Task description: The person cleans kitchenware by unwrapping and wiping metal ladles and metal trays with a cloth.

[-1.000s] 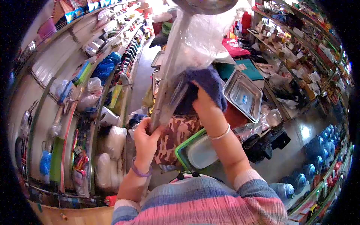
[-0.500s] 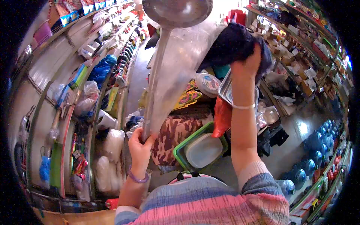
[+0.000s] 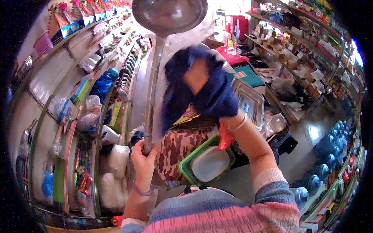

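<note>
My left hand [image 3: 144,163] is closed around the lower end of the handle of a large metal ladle [image 3: 169,17], which stands upright with its bowl at the top of the view. In my right hand [image 3: 198,77] is a bunched dark blue cloth [image 3: 217,97], just right of the handle. The cloth partly covers this hand, and both are smeared by motion. Whether the cloth touches the ladle I cannot tell. Clear plastic [image 3: 202,33] shows behind the ladle.
Below the cloth lie a camouflage-patterned cloth [image 3: 180,151], a green-rimmed tub with a pale lid [image 3: 211,163] and a red bag [image 3: 225,136]. A clear container [image 3: 250,103] is to the right. Stocked shelves line both sides; blue water bottles [image 3: 318,171] stand on the right floor.
My right hand has swung left and down with the dark cloth, toward the ladle's handle. The ladle has shifted slightly left and down, still in my left hand.
</note>
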### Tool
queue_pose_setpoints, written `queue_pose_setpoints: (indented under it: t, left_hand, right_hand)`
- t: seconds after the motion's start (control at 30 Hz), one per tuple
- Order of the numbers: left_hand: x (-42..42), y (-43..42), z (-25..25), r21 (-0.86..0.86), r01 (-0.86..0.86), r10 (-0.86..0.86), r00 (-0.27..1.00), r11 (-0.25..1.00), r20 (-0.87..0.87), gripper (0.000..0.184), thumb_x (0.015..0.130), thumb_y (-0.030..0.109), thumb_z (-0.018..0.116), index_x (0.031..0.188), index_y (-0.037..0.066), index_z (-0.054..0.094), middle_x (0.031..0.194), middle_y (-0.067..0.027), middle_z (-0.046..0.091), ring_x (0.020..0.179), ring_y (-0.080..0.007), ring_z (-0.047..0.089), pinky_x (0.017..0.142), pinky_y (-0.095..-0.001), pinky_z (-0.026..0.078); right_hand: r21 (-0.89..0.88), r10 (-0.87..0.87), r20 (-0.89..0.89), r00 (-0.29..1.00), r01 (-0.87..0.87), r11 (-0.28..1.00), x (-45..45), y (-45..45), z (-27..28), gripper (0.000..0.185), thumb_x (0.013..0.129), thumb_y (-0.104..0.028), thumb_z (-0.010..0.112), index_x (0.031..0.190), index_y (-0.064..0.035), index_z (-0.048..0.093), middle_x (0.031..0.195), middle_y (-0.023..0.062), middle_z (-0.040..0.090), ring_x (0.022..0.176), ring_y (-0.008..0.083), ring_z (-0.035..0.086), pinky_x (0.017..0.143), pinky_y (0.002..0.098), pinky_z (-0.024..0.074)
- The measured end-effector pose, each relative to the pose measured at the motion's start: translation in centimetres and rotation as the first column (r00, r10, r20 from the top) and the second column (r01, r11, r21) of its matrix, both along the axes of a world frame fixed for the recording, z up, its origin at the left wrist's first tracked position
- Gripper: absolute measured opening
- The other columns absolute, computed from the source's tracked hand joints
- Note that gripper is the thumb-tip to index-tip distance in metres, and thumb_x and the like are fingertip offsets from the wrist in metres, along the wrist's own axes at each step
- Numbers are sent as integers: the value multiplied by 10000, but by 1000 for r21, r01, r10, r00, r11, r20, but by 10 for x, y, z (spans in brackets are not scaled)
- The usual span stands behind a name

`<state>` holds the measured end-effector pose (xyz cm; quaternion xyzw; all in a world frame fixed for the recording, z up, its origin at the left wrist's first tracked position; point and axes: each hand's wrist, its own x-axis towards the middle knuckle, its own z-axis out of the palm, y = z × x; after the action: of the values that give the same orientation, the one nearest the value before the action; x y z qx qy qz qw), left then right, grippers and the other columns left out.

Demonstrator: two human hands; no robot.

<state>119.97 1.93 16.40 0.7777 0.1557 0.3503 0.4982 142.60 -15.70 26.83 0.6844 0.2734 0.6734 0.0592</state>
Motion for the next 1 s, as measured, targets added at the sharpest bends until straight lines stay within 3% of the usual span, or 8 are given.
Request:
queue_pose_setpoints:
  t: [0.07, 0.1, 0.2, 0.27, 0.33, 0.5, 0.6, 1.0]
  left_hand:
    - [-9, 0, 4, -80, 3, -8, 998, 997, -65, 172, 737, 26, 652, 879, 10, 555, 720, 12, 544, 626, -52, 483, 573, -211, 404]
    - [-11, -1, 8, -123, 15, -22, 998, 992, -56, 164, 737, 28, 654, 869, 15, 557, 707, 16, 538, 608, -47, 475, 553, -208, 396]
    - [-11, -6, 21, -197, 66, -71, 997, 978, -15, 154, 735, 30, 660, 852, 28, 560, 685, 21, 535, 560, -37, 455, 506, -197, 373]
    - [-13, -9, 21, -230, 104, -114, 993, 968, -33, 156, 732, 31, 664, 850, 30, 562, 682, 20, 538, 542, -37, 452, 492, -196, 367]
    - [-8, -10, 19, -262, 146, -167, 984, 954, -62, 163, 728, 33, 669, 852, 26, 563, 685, 16, 542, 535, -44, 457, 489, -200, 370]
    - [0, -17, 9, -219, 168, -195, 975, 961, -105, 185, 716, 14, 657, 873, 9, 560, 670, 9, 541, 513, -57, 449, 462, -205, 349]
    - [2, -14, 5, -161, 134, -159, 975, 978, -153, 178, 712, 14, 659, 863, -4, 567, 668, 3, 547, 516, -58, 459, 475, -205, 364]
    - [-5, -12, 6, -478, 173, -201, 979, 861, -8, 162, 730, -26, 630, 863, 30, 555, 688, 17, 542, 527, -45, 448, 459, -192, 336]
  right_hand:
    - [254, 626, -379, 681, -574, 778, 28, -13, 21, 318, 890, -185, 403, 1174, -77, 498, 1236, 139, 471, 1189, 257, 408, 1028, 365, 287]
    - [364, 571, -96, 815, -505, 783, 77, -16, -13, 292, 876, -177, 428, 1115, -18, 482, 1062, 130, 561, 995, 260, 535, 897, 378, 414]
    - [733, 899, -131, 418, -569, 371, 80, -38, -14, 300, 900, -251, 419, 1106, -50, 503, 990, 107, 585, 874, 228, 576, 813, 344, 466]
    - [941, 992, 126, -21, -313, -126, 67, -39, -33, 391, 886, -357, 436, 1139, -65, 497, 1045, 97, 570, 916, 216, 567, 849, 347, 444]
    - [747, 666, 665, -339, 298, -594, 44, -22, -60, 579, 843, -519, 475, 1211, -72, 471, 1204, 91, 525, 1082, 213, 522, 978, 376, 366]
    - [782, 340, 603, -722, 450, -431, -21, 9, -72, 697, 782, -584, 493, 1240, -61, 447, 1220, 76, 514, 1122, 225, 490, 989, 386, 357]
    - [811, 462, 573, -677, 549, -201, -47, 15, -36, 302, 814, -170, 559, 1071, -11, 567, 1010, 104, 627, 919, 236, 601, 863, 364, 457]
    - [746, 431, 661, -614, 598, -293, -31, 2, 6, 294, 732, -104, 511, 975, 42, 587, 924, 152, 636, 842, 268, 616, 816, 370, 484]
